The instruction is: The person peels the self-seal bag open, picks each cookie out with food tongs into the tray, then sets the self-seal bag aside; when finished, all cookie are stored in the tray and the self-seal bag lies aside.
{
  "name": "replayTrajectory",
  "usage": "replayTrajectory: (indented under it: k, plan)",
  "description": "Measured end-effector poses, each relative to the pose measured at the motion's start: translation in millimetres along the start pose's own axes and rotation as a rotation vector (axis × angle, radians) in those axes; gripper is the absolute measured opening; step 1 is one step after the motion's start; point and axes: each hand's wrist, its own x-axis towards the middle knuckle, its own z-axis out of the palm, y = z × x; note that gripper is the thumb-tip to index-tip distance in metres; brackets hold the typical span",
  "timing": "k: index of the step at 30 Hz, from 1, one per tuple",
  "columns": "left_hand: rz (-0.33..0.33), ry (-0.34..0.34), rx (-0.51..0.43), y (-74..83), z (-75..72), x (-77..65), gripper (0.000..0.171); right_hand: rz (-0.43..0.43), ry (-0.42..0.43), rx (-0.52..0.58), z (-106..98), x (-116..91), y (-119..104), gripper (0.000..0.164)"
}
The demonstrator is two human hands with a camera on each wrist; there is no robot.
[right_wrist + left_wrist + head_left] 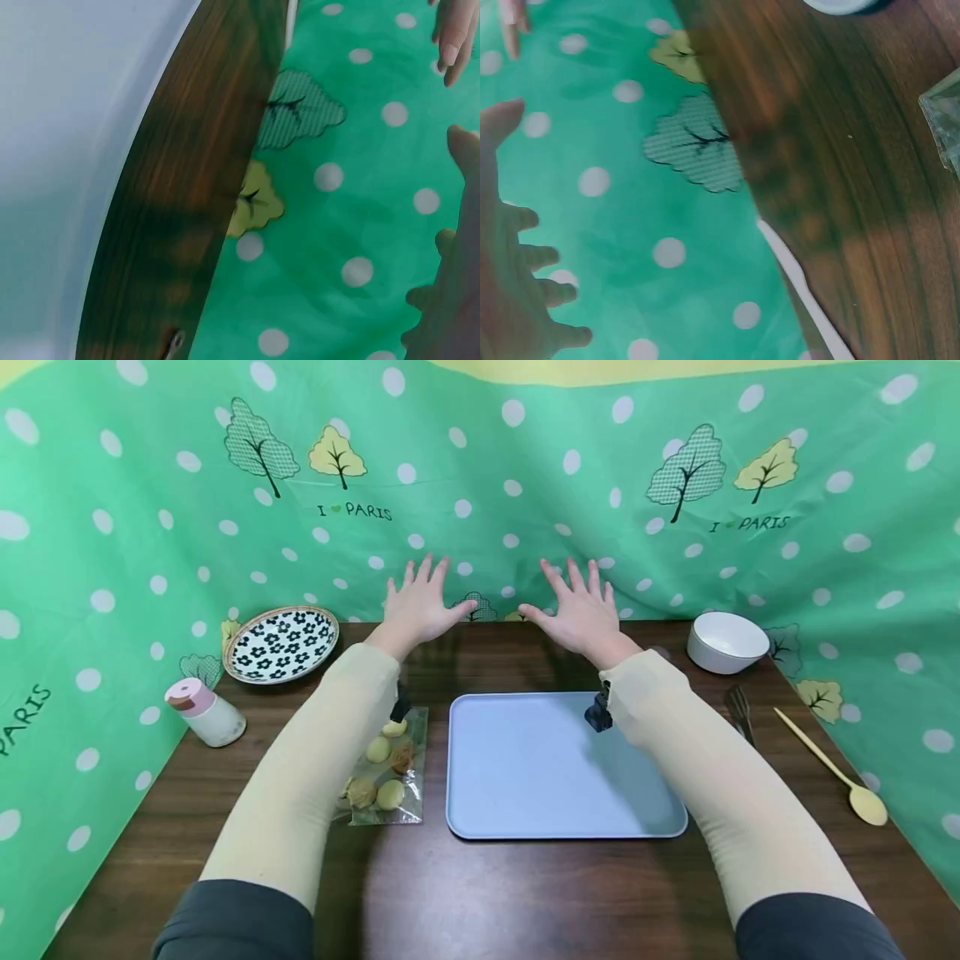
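My left hand [420,606] is held out over the table's far edge, fingers straight and spread, holding nothing. Level with it on the other side, my right hand [581,614] is spread the same way, also holding nothing. Behind both hangs a green dotted cloth [480,468]. Nearer than the right hand lies a pale blue rectangular tray [540,768]. A clear bag of round cookies [390,795] lies left of the tray, partly hidden by my left forearm. In the left wrist view, the left hand [517,277] shows its spread fingers against the cloth.
At the back left sits a flower-patterned plate [281,645], with a pink-lidded jar [213,718] nearer. A white bowl [727,643] stands at the back right. A dark fork [739,710], partly behind my right forearm, and a wooden spoon [832,768] lie along the right side.
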Motion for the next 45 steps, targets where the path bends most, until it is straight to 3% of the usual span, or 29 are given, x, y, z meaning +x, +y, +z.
replayTrajectory:
  k: [3, 6, 10, 14, 19, 23, 28, 34, 38, 45]
  plan:
    - [0.051, 0.011, -0.049, -9.9, -7.9, -16.4, 0.093, -0.067, 0.027, 0.069, 0, -8, 0, 0.079]
    - [0.115, 0.019, -0.093, -27.3, -12.4, -40.6, 0.089, -0.186, 0.049, 0.148, 2, -19, -4, 0.072]
    - [0.192, 0.008, -0.163, -58.7, -14.2, -83.2, 0.084, -0.371, 0.100, 0.241, 7, -39, -20, 0.063]
    - [0.217, -0.014, -0.198, -94.6, -13.7, -130.0, 0.083, -0.536, 0.134, 0.290, 12, -62, -49, 0.053]
    - [0.206, -0.029, -0.201, -135.4, -6.9, -182.4, 0.082, -0.694, 0.030, 0.311, 23, -89, -88, 0.050]
    - [0.201, -0.065, -0.168, -159.4, 7.2, -211.3, 0.084, -0.804, -0.084, 0.267, 42, -109, -112, 0.049]
    - [0.206, -0.155, -0.161, -174.3, 31.3, -227.7, 0.092, -0.921, -0.195, 0.182, 69, -128, -133, 0.043]
    - [0.236, -0.241, -0.178, -172.9, 56.0, -235.5, 0.092, -1.029, -0.234, 0.049, 94, -146, -148, 0.037]
    - [0.243, -0.269, -0.173, -172.4, 60.6, -235.2, 0.092, -1.068, -0.206, -0.044, 103, -152, -154, 0.038]
    - [0.252, -0.293, -0.143, -169.6, 58.6, -234.0, 0.093, -1.069, -0.182, -0.158, 116, -157, -163, 0.019]
